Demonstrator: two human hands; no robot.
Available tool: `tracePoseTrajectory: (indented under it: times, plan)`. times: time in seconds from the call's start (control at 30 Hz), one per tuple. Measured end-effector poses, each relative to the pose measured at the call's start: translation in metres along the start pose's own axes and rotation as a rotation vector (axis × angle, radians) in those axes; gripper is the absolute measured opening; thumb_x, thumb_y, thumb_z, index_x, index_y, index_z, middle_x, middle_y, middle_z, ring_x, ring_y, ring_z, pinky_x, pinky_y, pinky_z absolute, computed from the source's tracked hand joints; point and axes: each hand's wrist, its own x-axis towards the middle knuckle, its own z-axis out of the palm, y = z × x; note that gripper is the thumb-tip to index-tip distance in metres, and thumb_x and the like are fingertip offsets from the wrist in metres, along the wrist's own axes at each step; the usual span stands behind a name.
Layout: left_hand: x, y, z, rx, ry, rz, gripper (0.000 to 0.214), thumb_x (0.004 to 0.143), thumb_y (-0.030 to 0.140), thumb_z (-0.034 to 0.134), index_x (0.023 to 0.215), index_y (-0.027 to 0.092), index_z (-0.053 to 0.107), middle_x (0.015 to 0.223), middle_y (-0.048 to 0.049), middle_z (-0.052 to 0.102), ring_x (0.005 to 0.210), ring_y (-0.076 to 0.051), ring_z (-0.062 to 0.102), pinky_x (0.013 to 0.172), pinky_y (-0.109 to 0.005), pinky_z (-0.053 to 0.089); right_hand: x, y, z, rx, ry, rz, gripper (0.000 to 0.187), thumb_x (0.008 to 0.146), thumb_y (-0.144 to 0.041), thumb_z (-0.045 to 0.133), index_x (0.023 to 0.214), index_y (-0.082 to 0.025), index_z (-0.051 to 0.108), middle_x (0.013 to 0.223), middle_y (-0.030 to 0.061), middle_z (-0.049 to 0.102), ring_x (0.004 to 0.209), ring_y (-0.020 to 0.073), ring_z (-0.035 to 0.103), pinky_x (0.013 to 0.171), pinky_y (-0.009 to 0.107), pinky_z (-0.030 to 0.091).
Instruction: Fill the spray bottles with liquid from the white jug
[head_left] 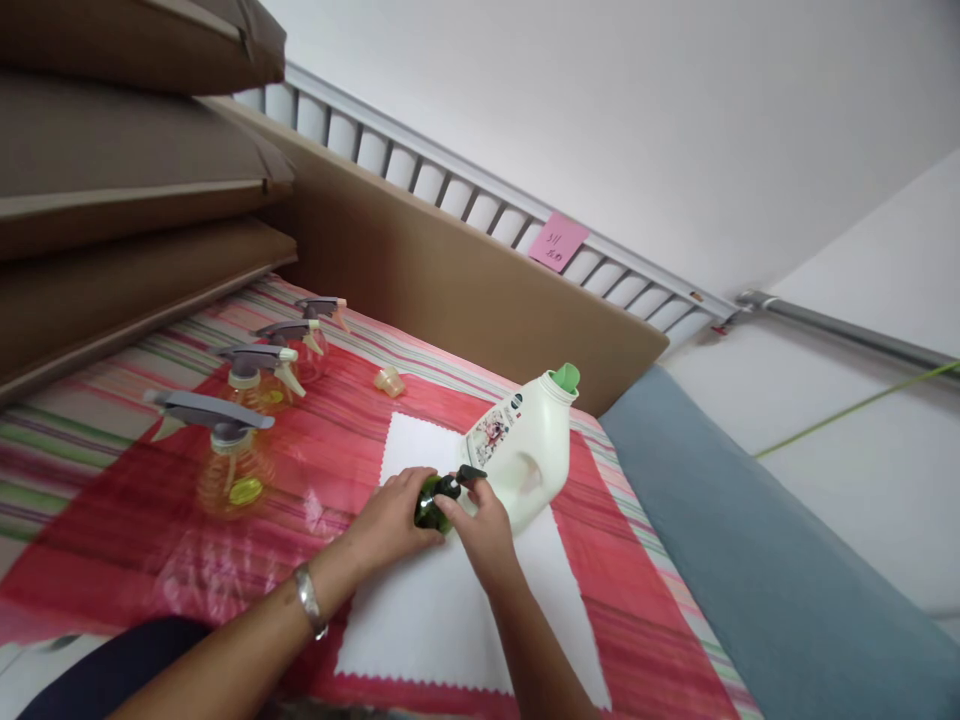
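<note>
My left hand (394, 520) wraps round a small dark green bottle (429, 505) standing on a white cloth (450, 610). My right hand (480, 520) grips the bottle's black pump top (461, 480) with its fingers closed. Just behind the hands stands a large white detergent jug (525, 450) with a green spout and a printed label. A silver bracelet sits on my left wrist.
Several amber spray bottles (232, 450) with grey triggers stand in a row at the left on a red sheet over striped fabric. A small clear cap (390, 381) lies behind. Brown cushions, a cardboard panel (450, 280) and a grey mat (750, 560) border the area.
</note>
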Motion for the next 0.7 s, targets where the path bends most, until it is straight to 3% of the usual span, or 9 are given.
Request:
tracePoseTrajectory:
  times: [0.1,0.23,0.37,0.47,0.53,0.7]
  plan:
    - [0.0,0.0,0.0,-0.006,-0.008,0.004,0.072,0.058,0.03,0.073,0.123,0.023,0.042,0.123,-0.0078,0.052,0.109,-0.027,0.051,0.092,-0.038,0.041,0.0,0.001,0.001,0.102,-0.051,-0.029,0.045,0.067,-0.03,0.063,0.111,-0.019,0.056,0.118,0.0079,0.059,0.112,0.0258,0.052,0.098,0.042,0.037]
    - [0.0,0.0,0.0,-0.003,-0.007,0.017,0.071,0.058,0.029,0.073,0.122,0.024,0.043,0.123,-0.0076,0.052,0.109,-0.027,0.051,0.093,-0.039,0.04,0.0,0.003,0.003,0.062,0.0,-0.004,0.039,0.064,-0.03,0.067,0.1,-0.017,0.059,0.102,0.0071,0.065,0.102,0.026,0.057,0.096,0.042,0.038]
    - [0.0,0.001,0.0,-0.008,-0.012,-0.003,0.07,0.06,0.031,0.072,0.122,0.024,0.043,0.123,-0.0085,0.052,0.109,-0.027,0.051,0.092,-0.039,0.04,-0.002,0.0,0.003,0.11,-0.056,-0.023,0.047,0.065,-0.03,0.064,0.11,-0.018,0.054,0.119,0.0087,0.058,0.11,0.0249,0.052,0.096,0.039,0.039]
    - [-0.001,0.002,0.0,0.002,-0.015,0.004,0.071,0.058,0.03,0.073,0.122,0.025,0.044,0.123,-0.0079,0.052,0.11,-0.028,0.05,0.093,-0.039,0.04,-0.004,-0.005,0.001,0.023,-0.026,-0.004,0.032,0.067,-0.031,0.062,0.096,-0.019,0.059,0.1,0.0058,0.065,0.098,0.0248,0.058,0.091,0.041,0.041]
    - [-0.001,0.002,0.0,0.004,-0.005,0.005,0.072,0.058,0.031,0.074,0.123,0.024,0.043,0.125,-0.0084,0.051,0.111,-0.028,0.049,0.093,-0.039,0.039,-0.005,-0.008,0.0,-0.067,0.025,0.009,0.032,0.063,-0.032,0.066,0.092,-0.018,0.059,0.093,0.0049,0.066,0.094,0.026,0.059,0.089,0.042,0.042]
    - [-0.001,0.003,-0.002,0.0,-0.02,-0.006,0.069,0.059,0.032,0.073,0.122,0.025,0.044,0.122,-0.008,0.053,0.109,-0.028,0.051,0.092,-0.04,0.041,-0.006,-0.008,-0.001,0.052,-0.064,-0.063,0.043,0.07,-0.029,0.061,0.111,-0.02,0.054,0.115,0.0066,0.06,0.106,0.0234,0.055,0.093,0.039,0.041]
